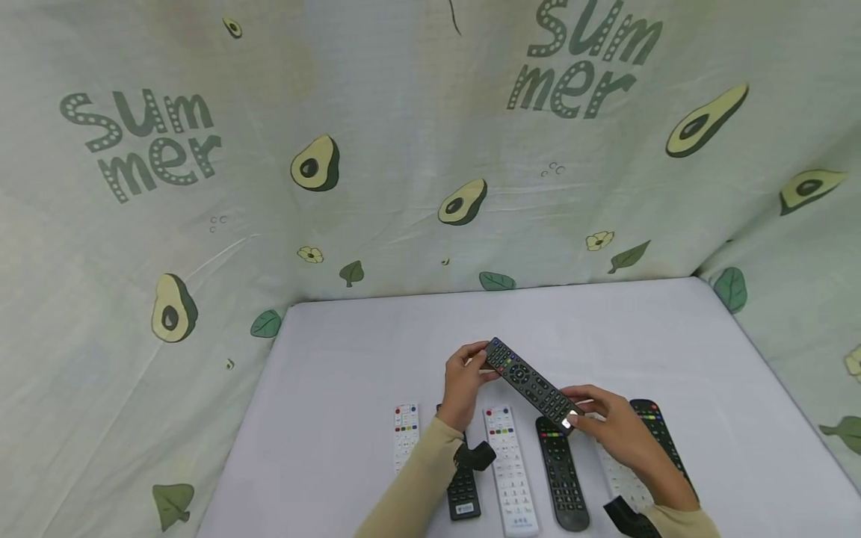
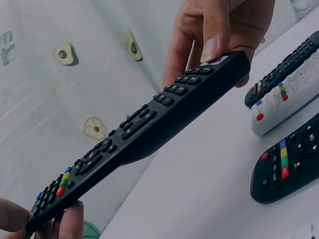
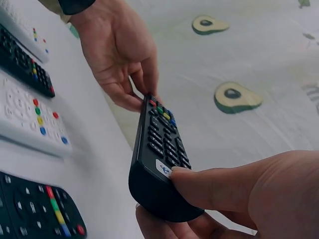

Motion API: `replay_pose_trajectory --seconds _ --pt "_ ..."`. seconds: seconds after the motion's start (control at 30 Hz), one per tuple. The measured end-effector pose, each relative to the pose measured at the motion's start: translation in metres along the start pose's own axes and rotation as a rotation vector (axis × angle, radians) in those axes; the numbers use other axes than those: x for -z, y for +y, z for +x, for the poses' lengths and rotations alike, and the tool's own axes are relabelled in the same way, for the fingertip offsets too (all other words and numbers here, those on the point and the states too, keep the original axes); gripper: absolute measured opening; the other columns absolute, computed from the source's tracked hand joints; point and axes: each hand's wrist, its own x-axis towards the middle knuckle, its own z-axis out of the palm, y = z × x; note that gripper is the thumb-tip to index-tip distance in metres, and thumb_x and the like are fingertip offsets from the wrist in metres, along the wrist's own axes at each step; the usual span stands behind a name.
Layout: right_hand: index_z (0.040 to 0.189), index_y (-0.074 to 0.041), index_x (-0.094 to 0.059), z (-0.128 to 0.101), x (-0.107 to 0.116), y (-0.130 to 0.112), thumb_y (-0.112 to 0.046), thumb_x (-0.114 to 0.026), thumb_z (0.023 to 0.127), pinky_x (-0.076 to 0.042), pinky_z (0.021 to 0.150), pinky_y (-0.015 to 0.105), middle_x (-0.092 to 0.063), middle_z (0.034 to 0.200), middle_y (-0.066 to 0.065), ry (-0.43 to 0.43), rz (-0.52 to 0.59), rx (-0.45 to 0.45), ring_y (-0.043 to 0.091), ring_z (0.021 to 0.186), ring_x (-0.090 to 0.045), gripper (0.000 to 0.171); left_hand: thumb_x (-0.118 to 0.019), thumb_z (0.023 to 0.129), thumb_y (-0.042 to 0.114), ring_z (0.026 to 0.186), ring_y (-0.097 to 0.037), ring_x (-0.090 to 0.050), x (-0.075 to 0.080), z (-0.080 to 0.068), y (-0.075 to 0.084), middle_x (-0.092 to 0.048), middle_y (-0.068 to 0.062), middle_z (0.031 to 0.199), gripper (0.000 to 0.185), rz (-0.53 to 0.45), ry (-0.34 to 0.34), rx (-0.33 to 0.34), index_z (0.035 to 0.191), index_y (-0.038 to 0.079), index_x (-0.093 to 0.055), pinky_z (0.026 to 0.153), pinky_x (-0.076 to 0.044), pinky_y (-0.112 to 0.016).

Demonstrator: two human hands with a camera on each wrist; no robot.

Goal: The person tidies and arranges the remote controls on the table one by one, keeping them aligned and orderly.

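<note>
A long black remote [image 1: 531, 381] is held in the air above the table, face up, between both hands. My left hand [image 1: 486, 364] pinches its far end, the one with the coloured buttons [image 3: 160, 108]. My right hand [image 1: 577, 415] grips the near end, thumb [image 3: 219, 186] on top by the white logo and fingers underneath. In the left wrist view the remote [image 2: 144, 134] slants from my left fingertips [image 2: 65, 224] up to my right hand [image 2: 219, 35].
On the white table [image 1: 377, 351], below the hands, several remotes lie side by side: a small white one [image 1: 406, 437], a black one [image 1: 463, 493], a white one [image 1: 511, 471], a black one [image 1: 561, 474], a white one [image 1: 622, 482] and a black one [image 1: 662, 441]. Avocado-print cloth [image 1: 316, 164] hangs behind and at both sides.
</note>
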Motion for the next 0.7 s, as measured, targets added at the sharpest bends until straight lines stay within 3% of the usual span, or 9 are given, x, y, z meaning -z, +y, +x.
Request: replay_pose_trajectory --seconds 0.13,0.33,0.4,0.53,0.6,0.7 --pt "0.138 0.006 -0.063 -0.009 0.013 0.01 -0.008 -0.076 0.096 -0.062 0.073 0.031 -0.065 0.133 0.026 0.021 -0.026 0.015 0.037 0.113 -0.069 0.046 -0.052 0.109 0.006 0.096 -0.016 -0.067 -0.016 -0.001 -0.006 -0.062 -0.015 0.124 0.028 -0.011 -0.037 0.009 0.132 -0.004 -0.066 0.085 -0.064 -0.031" --pt "0.14 0.006 -0.062 -0.022 0.03 0.029 -0.007 -0.075 0.096 -0.059 0.087 0.036 -0.061 0.14 0.029 0.049 -0.079 -0.039 0.04 0.118 -0.068 0.047 -0.054 0.108 0.006 0.094 -0.016 -0.069 -0.042 -0.002 -0.016 -0.064 -0.013 0.12 0.026 -0.033 -0.077 0.05 0.128 -0.003 -0.068 0.083 -0.065 -0.031" --pt "0.14 0.006 -0.061 -0.027 0.036 0.036 -0.008 -0.075 0.097 -0.059 0.087 0.038 -0.06 0.141 0.03 0.053 -0.084 -0.063 0.034 0.116 -0.069 0.047 -0.055 0.108 0.006 0.092 -0.016 -0.069 -0.051 -0.003 -0.019 -0.064 -0.012 0.118 0.025 -0.04 -0.086 0.057 0.127 -0.004 -0.068 0.082 -0.065 -0.03" --pt "0.142 0.006 -0.059 -0.037 0.047 0.049 -0.013 -0.075 0.099 -0.058 0.082 0.029 -0.06 0.141 0.03 0.058 -0.083 -0.093 0.008 0.105 -0.067 0.05 -0.055 0.107 0.004 0.086 -0.016 -0.07 -0.069 -0.007 -0.023 -0.065 -0.012 0.113 0.024 -0.059 -0.099 0.073 0.124 -0.004 -0.07 0.08 -0.065 -0.031" --pt "0.144 0.006 -0.058 -0.042 0.052 0.054 -0.015 -0.074 0.1 -0.058 0.081 0.025 -0.057 0.144 0.032 0.052 -0.098 -0.103 0.009 0.107 -0.067 0.051 -0.055 0.106 0.003 0.083 -0.015 -0.07 -0.076 -0.009 -0.025 -0.066 -0.011 0.112 0.024 -0.062 -0.105 0.082 0.122 -0.004 -0.07 0.079 -0.066 -0.031" --pt "0.145 0.006 -0.057 -0.049 0.059 0.062 -0.017 -0.073 0.101 -0.059 0.083 0.028 -0.05 0.15 0.036 0.048 -0.109 -0.113 0.03 0.119 -0.067 0.052 -0.054 0.105 0.002 0.083 -0.015 -0.07 -0.087 -0.011 -0.028 -0.067 -0.011 0.109 0.023 -0.062 -0.116 0.092 0.12 -0.003 -0.071 0.078 -0.066 -0.031"
